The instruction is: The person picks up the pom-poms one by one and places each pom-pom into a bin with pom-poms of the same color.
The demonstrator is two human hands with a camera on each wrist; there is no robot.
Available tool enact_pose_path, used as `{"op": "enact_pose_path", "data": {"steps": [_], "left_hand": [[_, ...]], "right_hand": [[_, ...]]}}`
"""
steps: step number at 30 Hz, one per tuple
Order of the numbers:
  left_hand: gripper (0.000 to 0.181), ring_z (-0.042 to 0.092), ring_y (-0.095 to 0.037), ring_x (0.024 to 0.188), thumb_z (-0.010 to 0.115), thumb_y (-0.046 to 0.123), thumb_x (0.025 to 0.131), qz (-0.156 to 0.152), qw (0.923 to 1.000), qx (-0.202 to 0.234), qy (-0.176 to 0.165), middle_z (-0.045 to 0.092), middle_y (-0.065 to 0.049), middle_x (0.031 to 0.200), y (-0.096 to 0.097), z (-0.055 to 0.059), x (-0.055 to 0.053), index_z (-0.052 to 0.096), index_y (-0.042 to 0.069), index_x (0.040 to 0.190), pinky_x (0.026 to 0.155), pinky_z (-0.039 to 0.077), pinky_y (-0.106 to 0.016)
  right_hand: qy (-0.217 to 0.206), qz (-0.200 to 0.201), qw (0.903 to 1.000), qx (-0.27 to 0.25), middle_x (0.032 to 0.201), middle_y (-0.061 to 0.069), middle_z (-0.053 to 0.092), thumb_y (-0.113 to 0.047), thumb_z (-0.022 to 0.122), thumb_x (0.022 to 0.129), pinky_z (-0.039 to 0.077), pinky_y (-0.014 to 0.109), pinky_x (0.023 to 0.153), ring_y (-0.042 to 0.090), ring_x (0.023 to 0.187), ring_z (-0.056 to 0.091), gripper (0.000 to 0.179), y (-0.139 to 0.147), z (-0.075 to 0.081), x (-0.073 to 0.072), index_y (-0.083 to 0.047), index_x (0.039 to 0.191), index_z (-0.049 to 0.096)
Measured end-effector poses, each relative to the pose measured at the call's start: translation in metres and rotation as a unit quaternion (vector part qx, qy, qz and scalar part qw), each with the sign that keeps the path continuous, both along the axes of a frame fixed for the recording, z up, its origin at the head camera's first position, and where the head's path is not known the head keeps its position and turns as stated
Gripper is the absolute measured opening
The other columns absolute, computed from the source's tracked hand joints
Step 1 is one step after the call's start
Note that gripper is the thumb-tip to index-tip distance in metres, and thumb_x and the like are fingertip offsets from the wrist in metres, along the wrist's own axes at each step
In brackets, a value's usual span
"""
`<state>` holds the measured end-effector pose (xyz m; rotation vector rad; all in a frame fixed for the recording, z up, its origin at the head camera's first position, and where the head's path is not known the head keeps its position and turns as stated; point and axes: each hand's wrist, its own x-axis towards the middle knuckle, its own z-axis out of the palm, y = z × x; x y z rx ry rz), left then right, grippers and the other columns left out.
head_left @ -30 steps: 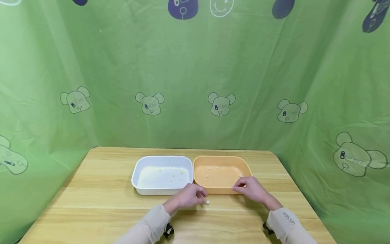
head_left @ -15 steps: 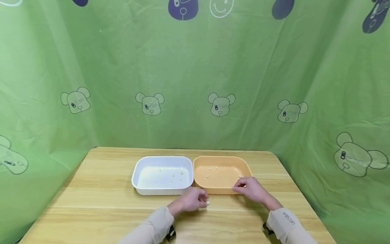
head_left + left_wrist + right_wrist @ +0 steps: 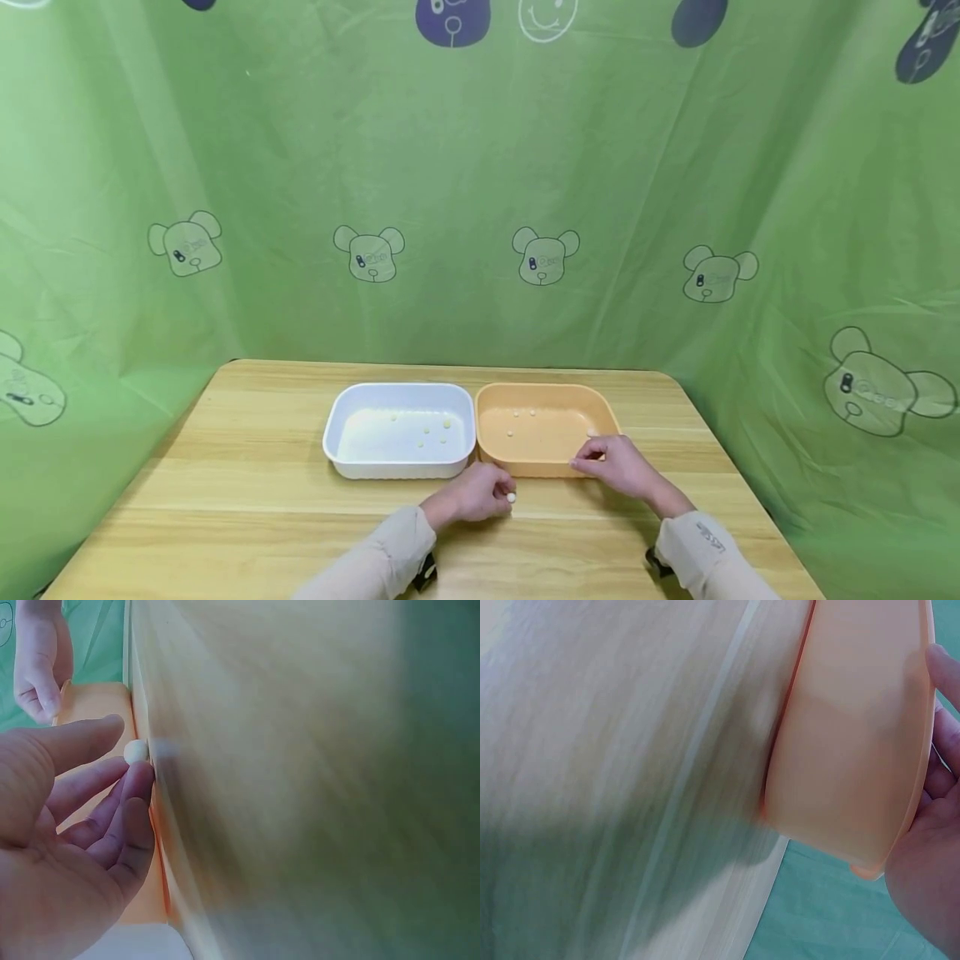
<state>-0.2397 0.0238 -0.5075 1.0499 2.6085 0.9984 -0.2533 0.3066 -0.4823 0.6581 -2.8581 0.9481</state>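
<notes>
A small whitish ball (image 3: 512, 497) lies on the wooden table in front of the orange tray (image 3: 540, 469). My left hand (image 3: 476, 492) is around it with thumb and fingers bent. In the left wrist view the ball (image 3: 136, 752) is by the fingertips, and a small gap shows between it and the thumb. My right hand (image 3: 618, 465) grips the near right rim of the orange tray. The right wrist view shows the thumb on the outer side of that tray's wall (image 3: 847, 735), the other fingers beyond the rim. Several small pale balls sit inside the tray.
Left of the orange tray, and right against it, stands a white tray (image 3: 397, 471) with several small yellowish balls in it. The wooden table (image 3: 247, 508) reaches back to a green patterned curtain (image 3: 457, 317), which also hangs along both sides.
My left hand has shifted slightly right and toward me, its fingers coming around the ball. The right hand and both trays have stayed in place.
</notes>
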Motion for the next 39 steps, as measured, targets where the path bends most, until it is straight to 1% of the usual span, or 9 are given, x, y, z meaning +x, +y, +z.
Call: {"op": "enact_pose_path", "data": {"steps": [4,10,13,15,19,23,30,37,39], "left_hand": [[0.014,0.052,0.005,0.068,0.071,0.003,0.076,-0.004,0.9998,-0.009,0.015,0.062,0.009,0.075,0.001,0.000,-0.001,0.070,0.008,0.089,0.064,0.043,-0.011],[0.011,0.051,0.004,0.070,0.073,0.006,0.076,-0.015,0.9986,-0.029,0.042,0.061,0.012,0.076,0.004,0.000,0.001,0.071,0.011,0.086,0.066,0.042,-0.011],[0.008,0.050,0.003,0.069,0.073,0.009,0.077,-0.018,0.9964,-0.051,0.065,0.060,0.013,0.074,0.005,0.002,0.002,0.071,0.014,0.083,0.066,0.041,-0.011],[0.007,0.048,0.003,0.069,0.074,0.011,0.078,-0.018,0.9950,-0.065,0.073,0.058,0.014,0.073,0.006,0.002,0.003,0.070,0.016,0.082,0.065,0.039,-0.011],[0.008,0.046,0.004,0.066,0.075,0.013,0.078,-0.014,0.9945,-0.080,0.066,0.054,0.016,0.069,0.009,0.001,0.006,0.069,0.018,0.079,0.063,0.038,-0.011],[0.010,0.046,0.004,0.063,0.075,0.011,0.077,-0.009,0.9960,-0.072,0.051,0.053,0.016,0.067,0.010,0.000,0.009,0.067,0.017,0.077,0.062,0.039,-0.012],[0.012,0.047,0.005,0.061,0.077,0.009,0.074,-0.016,0.9980,-0.054,0.029,0.052,0.016,0.066,0.010,-0.001,0.013,0.067,0.015,0.077,0.060,0.039,-0.011],[0.012,0.049,0.006,0.063,0.078,0.012,0.076,-0.032,0.9983,-0.047,0.013,0.053,0.018,0.067,0.011,0.004,0.020,0.067,0.017,0.076,0.061,0.041,-0.010],[0.012,0.049,0.005,0.064,0.077,0.012,0.076,-0.034,0.9985,-0.043,0.008,0.054,0.017,0.068,0.011,0.007,0.021,0.066,0.017,0.077,0.062,0.041,-0.011]], "right_hand": [[-0.003,-0.001,1.0000,0.000,0.072,-0.019,0.063,-0.033,0.070,0.086,0.045,0.040,0.093,0.002,0.071,0.058,0.012,-0.001,0.002,0.000,-0.025,0.077,0.069],[0.002,0.002,1.0000,0.001,0.072,-0.019,0.063,-0.032,0.070,0.086,0.045,0.040,0.093,0.002,0.070,0.058,0.011,-0.002,0.004,-0.001,-0.025,0.077,0.069],[0.003,0.002,1.0000,0.000,0.072,-0.019,0.063,-0.032,0.070,0.086,0.045,0.040,0.093,0.002,0.071,0.058,0.011,-0.002,0.004,-0.001,-0.025,0.077,0.069],[0.003,0.001,1.0000,-0.001,0.072,-0.019,0.063,-0.033,0.070,0.086,0.045,0.040,0.093,0.002,0.071,0.058,0.012,-0.002,0.004,-0.001,-0.025,0.077,0.069],[0.002,0.001,1.0000,0.001,0.073,-0.019,0.063,-0.034,0.069,0.086,0.046,0.037,0.090,0.002,0.071,0.057,0.013,-0.001,0.002,-0.001,-0.025,0.077,0.069],[-0.004,0.001,1.0000,0.004,0.073,-0.018,0.063,-0.036,0.069,0.086,0.047,0.036,0.089,0.001,0.071,0.057,0.014,0.000,0.000,-0.001,-0.025,0.077,0.069],[-0.001,0.004,1.0000,0.002,0.072,-0.019,0.062,-0.036,0.069,0.086,0.046,0.038,0.090,0.001,0.071,0.057,0.013,0.000,-0.001,-0.001,-0.026,0.076,0.069],[-0.001,0.001,1.0000,0.003,0.072,-0.019,0.062,-0.035,0.069,0.086,0.046,0.038,0.091,0.001,0.071,0.057,0.013,0.001,-0.001,0.000,-0.026,0.076,0.069],[-0.001,0.000,1.0000,0.004,0.072,-0.019,0.062,-0.036,0.069,0.086,0.047,0.035,0.087,0.002,0.070,0.056,0.013,0.001,-0.001,0.000,-0.026,0.076,0.069]]}}
